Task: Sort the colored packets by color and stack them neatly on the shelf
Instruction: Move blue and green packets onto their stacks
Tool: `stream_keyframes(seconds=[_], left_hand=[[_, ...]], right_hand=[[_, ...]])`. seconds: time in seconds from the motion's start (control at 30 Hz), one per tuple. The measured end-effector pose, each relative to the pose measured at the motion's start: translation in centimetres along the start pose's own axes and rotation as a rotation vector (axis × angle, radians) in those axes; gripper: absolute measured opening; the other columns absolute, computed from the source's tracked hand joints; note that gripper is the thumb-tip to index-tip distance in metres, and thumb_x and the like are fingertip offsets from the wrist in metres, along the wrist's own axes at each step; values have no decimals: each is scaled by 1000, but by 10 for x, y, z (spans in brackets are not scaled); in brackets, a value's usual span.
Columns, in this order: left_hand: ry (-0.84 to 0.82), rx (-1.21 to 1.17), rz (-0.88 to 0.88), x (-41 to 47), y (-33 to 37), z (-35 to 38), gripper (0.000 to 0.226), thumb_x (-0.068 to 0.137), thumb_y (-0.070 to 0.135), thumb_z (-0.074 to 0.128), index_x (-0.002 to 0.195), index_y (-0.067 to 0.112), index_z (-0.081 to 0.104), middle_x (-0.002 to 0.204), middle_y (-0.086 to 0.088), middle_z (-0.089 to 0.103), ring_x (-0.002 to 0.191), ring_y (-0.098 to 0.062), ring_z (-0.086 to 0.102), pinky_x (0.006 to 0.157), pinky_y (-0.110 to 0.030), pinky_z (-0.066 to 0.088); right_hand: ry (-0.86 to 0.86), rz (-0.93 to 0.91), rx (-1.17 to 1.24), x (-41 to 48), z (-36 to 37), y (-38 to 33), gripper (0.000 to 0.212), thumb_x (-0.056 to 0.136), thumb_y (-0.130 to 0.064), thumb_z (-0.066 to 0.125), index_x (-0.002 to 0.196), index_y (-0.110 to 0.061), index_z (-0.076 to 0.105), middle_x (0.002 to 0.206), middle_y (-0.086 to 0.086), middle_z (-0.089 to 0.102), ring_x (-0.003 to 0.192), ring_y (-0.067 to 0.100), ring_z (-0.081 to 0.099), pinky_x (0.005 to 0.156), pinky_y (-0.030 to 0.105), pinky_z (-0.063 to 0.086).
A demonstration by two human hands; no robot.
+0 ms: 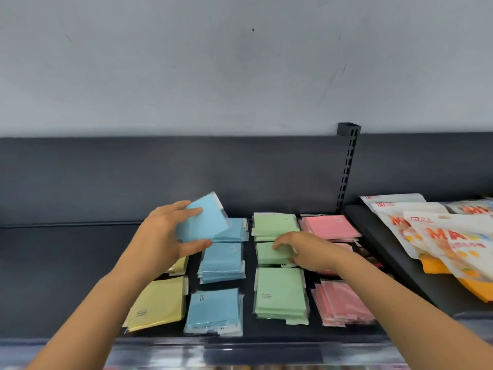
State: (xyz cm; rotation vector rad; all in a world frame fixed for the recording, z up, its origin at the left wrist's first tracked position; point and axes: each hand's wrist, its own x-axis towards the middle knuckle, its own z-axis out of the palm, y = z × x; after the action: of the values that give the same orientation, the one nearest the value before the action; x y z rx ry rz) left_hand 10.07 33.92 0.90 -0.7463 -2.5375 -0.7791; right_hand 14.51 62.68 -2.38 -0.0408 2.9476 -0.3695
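Packets sit in colour columns on the dark shelf (pixel 66 276), centre and lower centre of frame.

Head view, left to right: yellow stack (pixel 157 303), blue stacks (pixel 221 263), green stacks (pixel 280 292), pink stacks (pixel 330 227). Snack bags (pixel 440 236) are at the right edge.

Handling, our read: the packets are thin, light and slightly floppy, and the clear wrap is likely slick, so stacks will probably slide if nudged. We'd best take one across two opposite edges and press a stack flat from above when squaring it.

Grips:
- Left hand (pixel 165 231), centre left, holds one blue packet (pixel 204 220) tilted above the rear blue stack. Fingers span its top edge and the thumb is under the lower edge, a wide pinch.
- Right hand (pixel 306 252), centre, is on the middle green stack (pixel 269 255). Fingers curl over its top with the thumb at the near right edge, so we read it as a light clamp.
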Motion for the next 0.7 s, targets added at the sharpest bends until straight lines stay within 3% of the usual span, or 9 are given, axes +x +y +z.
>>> stream_keyframes(seconds=[0.2, 0.33, 0.47, 0.53, 0.7], left_hand=[[-33, -60, -6, 11, 6, 8, 104, 58, 43, 83, 141, 26, 23, 136, 12, 48, 121, -15, 45, 100, -32, 39], [-47, -64, 17, 23, 8, 2, 103, 61, 42, 82, 143, 25, 22, 139, 13, 45, 123, -15, 43, 101, -32, 37], [-79, -19, 30, 50, 10, -7, 90, 67, 43, 78, 141, 24, 31, 135, 2, 47, 117, -19, 46, 93, -33, 40], [-154, 4, 17, 67, 10, -3, 85, 72, 43, 74, 142, 23, 29, 136, -2, 46, 118, -21, 45, 93, -33, 40], [-454, 112, 32, 94, -1, 34, 86, 83, 45, 63, 148, 15, 15, 153, -4, 24, 138, -22, 28, 110, -33, 26]], right_hand=[[142, -29, 56, -6, -8, 3, 49, 89, 0, 49, 132, -22, 50, 144, -6, 44, 135, 14, 37, 112, 26, 28], [251, -32, 90, -10, -17, 2, 44, 93, -5, 49, 131, -27, 50, 144, -8, 41, 133, 13, 38, 109, 26, 31], [314, -41, 126, -12, -21, -1, 44, 94, -4, 46, 130, -28, 51, 144, -8, 42, 128, 13, 44, 103, 22, 35], [327, -46, 136, -14, -21, -3, 43, 94, -4, 45, 130, -27, 51, 144, -8, 42, 127, 12, 45, 101, 21, 37], [367, -27, 172, -18, -22, -3, 43, 94, -3, 44, 129, -27, 51, 139, -10, 45, 121, 10, 47, 96, 16, 35]])
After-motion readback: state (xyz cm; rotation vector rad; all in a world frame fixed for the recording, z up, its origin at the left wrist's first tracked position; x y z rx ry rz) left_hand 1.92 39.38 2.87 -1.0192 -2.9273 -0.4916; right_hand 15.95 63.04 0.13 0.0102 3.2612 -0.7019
